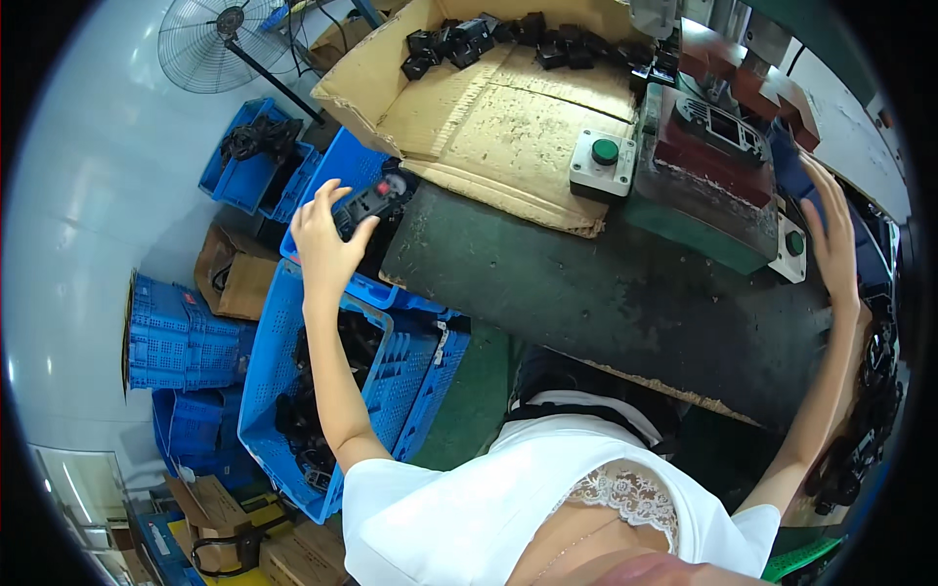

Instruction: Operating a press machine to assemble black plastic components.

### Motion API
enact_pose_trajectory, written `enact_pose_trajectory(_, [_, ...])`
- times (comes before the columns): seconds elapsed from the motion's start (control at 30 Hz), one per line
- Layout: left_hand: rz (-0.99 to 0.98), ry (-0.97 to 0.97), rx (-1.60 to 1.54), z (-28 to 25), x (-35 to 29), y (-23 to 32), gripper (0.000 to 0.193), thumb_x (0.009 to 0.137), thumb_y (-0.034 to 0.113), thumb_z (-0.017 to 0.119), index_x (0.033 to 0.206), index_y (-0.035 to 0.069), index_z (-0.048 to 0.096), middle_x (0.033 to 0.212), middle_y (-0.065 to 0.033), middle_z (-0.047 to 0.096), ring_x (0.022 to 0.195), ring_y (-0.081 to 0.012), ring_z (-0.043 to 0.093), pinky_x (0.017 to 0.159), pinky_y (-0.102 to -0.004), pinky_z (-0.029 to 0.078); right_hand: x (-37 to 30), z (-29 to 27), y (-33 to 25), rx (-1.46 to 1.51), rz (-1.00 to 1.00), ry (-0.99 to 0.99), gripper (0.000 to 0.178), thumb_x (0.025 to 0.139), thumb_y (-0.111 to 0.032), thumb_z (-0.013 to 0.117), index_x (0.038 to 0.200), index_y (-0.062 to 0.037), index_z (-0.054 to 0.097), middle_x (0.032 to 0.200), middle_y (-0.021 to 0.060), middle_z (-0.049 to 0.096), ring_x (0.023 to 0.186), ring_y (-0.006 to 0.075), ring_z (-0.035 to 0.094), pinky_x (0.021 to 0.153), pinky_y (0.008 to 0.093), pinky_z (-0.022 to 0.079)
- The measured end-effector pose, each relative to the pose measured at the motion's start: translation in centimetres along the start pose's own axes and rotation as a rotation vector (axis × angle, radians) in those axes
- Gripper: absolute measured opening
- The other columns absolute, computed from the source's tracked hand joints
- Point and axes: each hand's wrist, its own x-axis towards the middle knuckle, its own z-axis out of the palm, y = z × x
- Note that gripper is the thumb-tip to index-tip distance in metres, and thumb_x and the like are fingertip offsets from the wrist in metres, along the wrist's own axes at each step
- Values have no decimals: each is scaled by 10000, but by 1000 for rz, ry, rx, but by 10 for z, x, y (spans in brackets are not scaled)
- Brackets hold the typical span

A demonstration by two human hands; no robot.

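Note:
On the left, my left hand (pixel 327 244) has its thumb and fingers around one end of a black plastic panel (pixel 376 200) with cut-outs and a small red part. The panel is over a blue crate (pixel 344 166) beside the bench. At the right, my right hand (pixel 832 220) is open, fingers stretched out, with nothing visible in it. It is beside the machine's fixture (pixel 718 166), where another dark panel (pixel 725 130) with rectangular openings lies on the dark red block. A control box with a green button (pixel 793 242) sits just left of that hand.
A second green-button box (pixel 603 164) stands left of the fixture on the dark bench (pixel 567 283). Behind it, an open cardboard box (pixel 508 127) holds several black parts (pixel 459 41). Blue crates (pixel 264 391) line the left; black parts (pixel 860 430) lie far right.

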Motion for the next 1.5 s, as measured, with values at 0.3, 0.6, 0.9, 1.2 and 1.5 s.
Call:
enact_pose_trajectory(0.3, [322,191,-80,24,77,67,246,761,129,673,978,25,623,985,-143,636,931,-301,590,837,-364,449,-115,-37,119,-259,275,81,194,906,-48,477,1049,32,581,1138,151,578,1112,297,529,951,350,400])
enact_pose_trajectory(0.6, [484,-142,43,194,223,168,583,763,396,661,1179,21,498,1161,-157,534,1088,-303,509,913,-426,428,-154,-35,131,-103,429,159,171,821,25,573,989,25,604,1111,148,598,1084,290,553,921,337,426])
enact_pose_trajectory(0.9, [158,-497,-294,248,277,169,451,599,399,771,821,22,663,787,-178,657,766,-273,654,717,-374,507,-154,-42,122,115,539,209,218,825,-37,591,1030,38,594,1015,132,620,972,231,607,828,290,457])
enact_pose_trajectory(1.2, [-408,-274,-2090,180,281,110,443,787,283,721,1057,-23,551,888,-116,611,730,-203,557,689,-341,452,-148,-41,94,206,580,-57,144,837,-44,570,961,-11,636,881,79,662,799,189,626,733,293,493])
enact_pose_trajectory(1.5, [-148,-496,-2582,145,278,112,566,782,239,712,1144,-96,434,1075,-204,553,921,-291,557,785,-374,493,-147,-18,99,235,532,-144,236,705,34,664,932,-16,623,914,84,594,806,219,592,681,315,481])
